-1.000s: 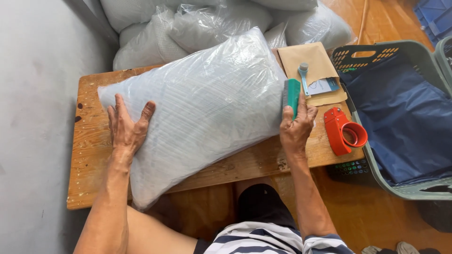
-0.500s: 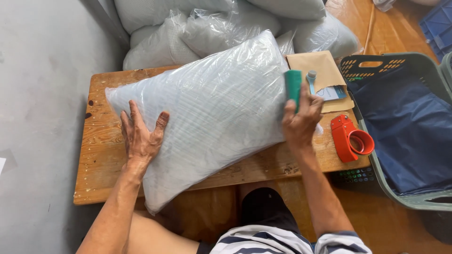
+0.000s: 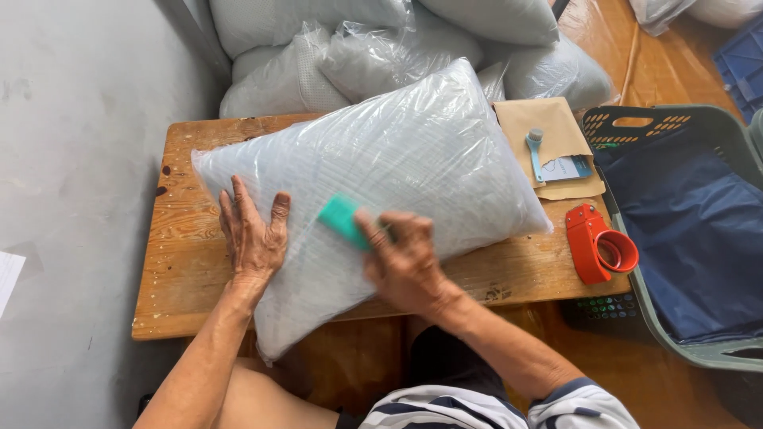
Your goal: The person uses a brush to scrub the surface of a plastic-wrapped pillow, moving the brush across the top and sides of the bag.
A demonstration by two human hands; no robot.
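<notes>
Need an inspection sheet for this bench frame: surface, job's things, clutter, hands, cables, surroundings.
Surface: wooden table, worn and stained.
Job's things: plastic-wrapped pillow lying across the table, near corner overhanging the front edge; green block on it.
Clutter: red tape dispenser, brown envelope, small blue tool.
Hands: left hand flat on the pillow; right hand grips the green block.
Cables: nothing seen.
Surroundings: more bagged pillows behind, grey basket with dark blue liner at right, grey floor at left.
</notes>
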